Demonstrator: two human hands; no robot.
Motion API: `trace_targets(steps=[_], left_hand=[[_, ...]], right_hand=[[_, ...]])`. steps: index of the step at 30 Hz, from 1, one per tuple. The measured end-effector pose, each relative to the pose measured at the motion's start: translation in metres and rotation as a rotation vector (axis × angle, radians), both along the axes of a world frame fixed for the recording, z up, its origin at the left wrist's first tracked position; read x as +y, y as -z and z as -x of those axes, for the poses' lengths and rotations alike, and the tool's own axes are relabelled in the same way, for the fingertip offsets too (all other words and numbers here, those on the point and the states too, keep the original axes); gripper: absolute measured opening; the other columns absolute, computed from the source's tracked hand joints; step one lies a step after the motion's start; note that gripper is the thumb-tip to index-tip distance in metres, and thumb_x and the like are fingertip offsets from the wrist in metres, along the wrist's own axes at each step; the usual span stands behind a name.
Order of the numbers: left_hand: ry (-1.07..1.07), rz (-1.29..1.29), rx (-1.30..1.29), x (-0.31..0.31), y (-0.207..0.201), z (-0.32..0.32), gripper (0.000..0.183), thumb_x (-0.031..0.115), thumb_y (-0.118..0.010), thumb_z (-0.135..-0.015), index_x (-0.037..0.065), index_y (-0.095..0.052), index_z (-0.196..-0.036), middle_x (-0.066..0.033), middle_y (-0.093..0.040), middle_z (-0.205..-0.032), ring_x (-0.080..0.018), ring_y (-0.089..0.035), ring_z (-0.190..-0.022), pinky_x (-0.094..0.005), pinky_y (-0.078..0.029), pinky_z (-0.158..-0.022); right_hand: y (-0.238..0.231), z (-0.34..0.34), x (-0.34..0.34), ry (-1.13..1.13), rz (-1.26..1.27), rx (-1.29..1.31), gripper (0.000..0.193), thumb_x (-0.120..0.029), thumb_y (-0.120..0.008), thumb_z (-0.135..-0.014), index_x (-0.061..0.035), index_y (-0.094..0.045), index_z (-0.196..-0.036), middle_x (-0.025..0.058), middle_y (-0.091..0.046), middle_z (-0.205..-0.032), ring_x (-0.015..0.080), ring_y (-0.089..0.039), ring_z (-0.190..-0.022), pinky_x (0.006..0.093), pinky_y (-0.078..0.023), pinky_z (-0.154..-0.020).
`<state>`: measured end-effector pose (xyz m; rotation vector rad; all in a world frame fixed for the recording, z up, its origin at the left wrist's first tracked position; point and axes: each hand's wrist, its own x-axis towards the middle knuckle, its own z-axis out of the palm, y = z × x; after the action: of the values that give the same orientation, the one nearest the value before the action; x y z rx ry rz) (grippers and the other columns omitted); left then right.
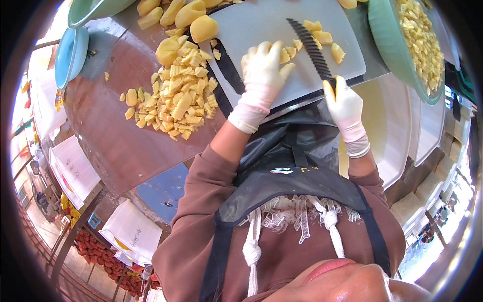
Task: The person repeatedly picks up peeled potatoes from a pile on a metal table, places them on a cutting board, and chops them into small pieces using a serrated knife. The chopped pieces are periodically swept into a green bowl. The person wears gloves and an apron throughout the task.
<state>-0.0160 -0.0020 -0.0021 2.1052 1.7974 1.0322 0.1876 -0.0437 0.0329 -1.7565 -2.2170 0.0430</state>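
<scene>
My right hand (344,103), in a white glove, is closed round the handle of a wavy-bladed knife (308,45). Its dark blade slants up and left over the white cutting board (241,27). My gloved left hand (262,70) reaches over the board's left part, thumb apart from the fingers. Small cut potato pieces (288,53) lie in the gap beside its thumb and forefinger; whether they touch is unclear. Right of the blade are more potato pieces (337,53). A second, light-coloured blade (224,83) with a black strip beside it lies partly beneath my left wrist.
Left of the board, a heap of cut potatoes (178,100) covers part of the brown tabletop (110,146). Whole peeled potatoes (204,28) lie behind it. A green basin (390,50) full of pieces stands right, a blue basin (63,60) left. White tubs (397,116) stand below the table's right edge.
</scene>
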Motion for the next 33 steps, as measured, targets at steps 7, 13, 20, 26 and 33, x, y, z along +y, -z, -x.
trace_targets(steps=[7, 13, 20, 26, 33], left_hand=[[0.200, 0.079, 0.316, 0.052, 0.009, -0.020, 0.010, 0.023, -0.069, -0.075, 0.015, -0.068, -0.082, -0.0049, -0.067, -0.080, -0.0255, -0.063, -0.081, -0.0408, -0.045, -0.078], [0.140, -0.050, 0.183, 0.057, 0.013, -0.011, 0.005, 0.015, -0.065, -0.074, 0.014, -0.065, -0.079, -0.0071, -0.067, -0.077, -0.0285, -0.064, -0.076, -0.0422, -0.047, -0.074], [0.793, 0.047, -0.089, -0.047, -0.025, -0.088, 0.022, 0.010, -0.064, -0.072, 0.010, -0.065, -0.093, -0.0087, -0.063, -0.074, -0.0297, -0.063, -0.073, -0.0428, -0.048, -0.070], [0.416, 0.162, -0.029, -0.083, 0.005, -0.041, 0.012, 0.011, -0.067, -0.074, 0.011, -0.065, -0.086, -0.0064, -0.062, -0.075, -0.0275, -0.061, -0.075, -0.0400, -0.046, -0.071], [0.043, -0.013, 0.012, -0.070, 0.005, 0.024, 0.012, 0.009, -0.068, -0.076, 0.010, -0.066, -0.088, -0.0059, -0.064, -0.077, -0.0276, -0.059, -0.074, -0.0386, -0.045, -0.068]], right_hand=[[-0.005, -0.027, -0.015, 0.137, 0.079, 0.018, 0.025, -0.027, -0.063, -0.091, -0.0031, -0.060, -0.099, 0.0140, -0.064, -0.065, 0.0312, -0.064, -0.056, 0.0387, -0.048, -0.049], [-0.017, -0.050, -0.023, 0.204, 0.029, 0.052, 0.025, -0.027, -0.063, -0.092, -0.0026, -0.062, -0.099, 0.0164, -0.066, -0.069, 0.0325, -0.066, -0.061, 0.0393, -0.050, -0.053], [-0.041, -0.050, -0.019, 0.269, 0.077, 0.244, 0.021, -0.024, -0.065, -0.091, -0.0038, -0.063, -0.097, 0.0171, -0.066, -0.071, 0.0341, -0.065, -0.063, 0.0384, -0.050, -0.054], [-0.026, -0.029, 0.015, -0.377, 0.004, -0.011, 0.020, -0.023, -0.068, -0.086, -0.0074, -0.056, -0.084, 0.0095, -0.061, -0.067, 0.0262, -0.063, -0.058, 0.0365, -0.048, -0.053], [-0.013, -0.027, 0.057, -0.606, -0.051, -0.196, 0.022, -0.027, -0.068, -0.085, -0.0104, -0.053, -0.082, 0.0059, -0.057, -0.063, 0.0240, -0.061, -0.058, 0.0342, -0.048, -0.053]])
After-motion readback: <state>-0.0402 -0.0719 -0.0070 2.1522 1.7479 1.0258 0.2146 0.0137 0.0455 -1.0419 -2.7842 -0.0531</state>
